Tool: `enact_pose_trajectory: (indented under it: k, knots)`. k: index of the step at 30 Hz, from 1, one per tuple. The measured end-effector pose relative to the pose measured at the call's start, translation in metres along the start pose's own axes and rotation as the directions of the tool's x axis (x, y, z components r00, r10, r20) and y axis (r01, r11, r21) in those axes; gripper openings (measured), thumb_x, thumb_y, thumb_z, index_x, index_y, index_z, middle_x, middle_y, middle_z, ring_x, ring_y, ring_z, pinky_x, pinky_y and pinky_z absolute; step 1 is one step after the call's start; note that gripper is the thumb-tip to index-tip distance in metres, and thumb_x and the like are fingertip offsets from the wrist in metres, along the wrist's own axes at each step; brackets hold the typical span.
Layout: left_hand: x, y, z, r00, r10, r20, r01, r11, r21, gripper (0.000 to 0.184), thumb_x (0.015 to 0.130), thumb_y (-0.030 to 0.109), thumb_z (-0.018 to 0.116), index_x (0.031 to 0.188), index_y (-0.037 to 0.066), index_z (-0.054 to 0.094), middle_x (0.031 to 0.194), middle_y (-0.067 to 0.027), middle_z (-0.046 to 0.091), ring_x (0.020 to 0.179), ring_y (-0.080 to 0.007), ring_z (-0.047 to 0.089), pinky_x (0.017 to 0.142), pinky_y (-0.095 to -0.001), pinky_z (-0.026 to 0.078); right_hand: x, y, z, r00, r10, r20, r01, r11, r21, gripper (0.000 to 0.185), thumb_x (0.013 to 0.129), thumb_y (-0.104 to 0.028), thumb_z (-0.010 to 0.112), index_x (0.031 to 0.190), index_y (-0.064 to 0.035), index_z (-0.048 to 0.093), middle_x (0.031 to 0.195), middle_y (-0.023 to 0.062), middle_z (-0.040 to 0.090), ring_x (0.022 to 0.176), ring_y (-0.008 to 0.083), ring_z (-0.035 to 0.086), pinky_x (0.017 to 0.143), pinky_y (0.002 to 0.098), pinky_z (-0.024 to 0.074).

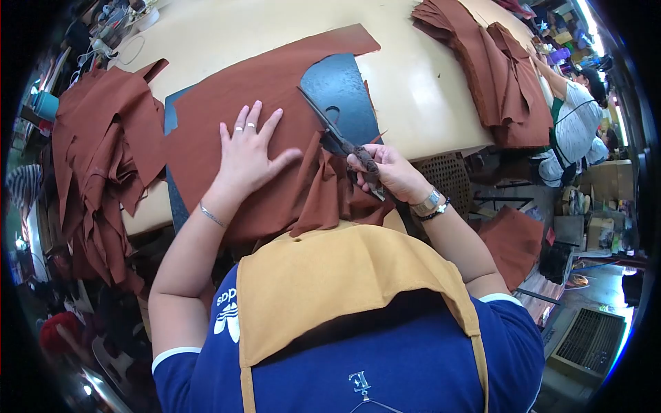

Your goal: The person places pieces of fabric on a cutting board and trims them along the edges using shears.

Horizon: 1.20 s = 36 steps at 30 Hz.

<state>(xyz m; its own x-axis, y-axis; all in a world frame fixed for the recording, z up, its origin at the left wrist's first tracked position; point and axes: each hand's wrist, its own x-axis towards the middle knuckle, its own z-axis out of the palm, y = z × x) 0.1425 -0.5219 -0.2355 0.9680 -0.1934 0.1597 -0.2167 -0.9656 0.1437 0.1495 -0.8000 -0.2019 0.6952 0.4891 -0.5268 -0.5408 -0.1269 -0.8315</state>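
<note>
My left hand [250,153] lies flat on a reddish-brown fabric sheet [206,151], its fingers spread. In my right hand [396,173] is a pair of large scissors [320,110], its handles wrapped in dark cloth. The blades point up and to the left, along the cut edge of the fabric. Beneath the fabric lies a dark blue board [344,79], showing at its upper right and left side. Bunched fabric folds [320,186] hang between my hands, close to my tan apron [344,255].
A pale table [406,89] holds a heap of brown fabric pieces [103,138] at the left and a layered fabric stack [489,82] at the far right. Another person [575,124] stands beside that stack. A brown cloth piece [511,244] lies below the table at right.
</note>
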Motion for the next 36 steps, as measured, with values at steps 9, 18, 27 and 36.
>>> enact_pose_trajectory:
  k: [9, 18, 27, 36]
  knots:
    - [0.072, -0.068, -0.005, 0.95, 0.256, 0.178, -0.26, 0.966, 0.004, 0.102, 0.069, 0.075, 0.062, 0.15, 0.022, 0.029, 0.158, -0.0116, 0.017, 0.146, -0.0328, 0.013, 0.113, -0.0609, 0.013, 0.006, -0.003, 0.003, 1.0, 0.011, 0.025, -0.012, 1.0, 0.028, 0.028, 0.089, -0.038, 0.068, 0.087, -0.0115, 0.058, 0.067, -0.0026, 0.06, 0.055, 0.0037, 0.057, 0.051, 0.0176, 0.0453]
    - [0.045, -0.05, -0.005, 0.986, 0.103, 0.133, -0.105, 0.994, 0.014, 0.101, 0.069, 0.078, 0.058, 0.149, 0.022, 0.031, 0.157, -0.0136, 0.019, 0.145, -0.0345, 0.015, 0.112, -0.0632, 0.013, 0.005, 0.003, 0.006, 1.0, 0.007, 0.0, -0.007, 1.0, 0.02, 0.031, 0.088, -0.04, 0.069, 0.085, -0.0121, 0.056, 0.066, -0.0024, 0.059, 0.053, 0.004, 0.055, 0.047, 0.018, 0.0413]
    - [0.025, -0.023, 0.003, 0.996, -0.018, 0.091, 0.017, 1.0, 0.015, 0.105, 0.068, 0.08, 0.057, 0.149, 0.019, 0.031, 0.157, -0.0168, 0.018, 0.145, -0.0367, 0.013, 0.11, -0.0664, 0.011, 0.009, -0.004, 0.01, 1.0, 0.005, 0.01, -0.005, 1.0, 0.002, 0.03, 0.088, -0.038, 0.069, 0.084, -0.0117, 0.056, 0.065, -0.0026, 0.058, 0.053, 0.0036, 0.054, 0.048, 0.0183, 0.0407]
    - [0.06, -0.032, -0.034, 0.982, -0.006, 0.19, -0.002, 0.999, 0.041, 0.04, 0.088, 0.039, 0.061, 0.121, 0.016, 0.063, 0.124, -0.0144, 0.057, 0.116, -0.0313, 0.052, 0.097, -0.0433, 0.041, 0.004, -0.001, 0.004, 1.0, 0.015, 0.019, -0.015, 1.0, -0.02, 0.028, 0.088, -0.036, 0.069, 0.083, -0.0116, 0.056, 0.064, -0.0029, 0.058, 0.054, 0.0036, 0.054, 0.049, 0.018, 0.0413]
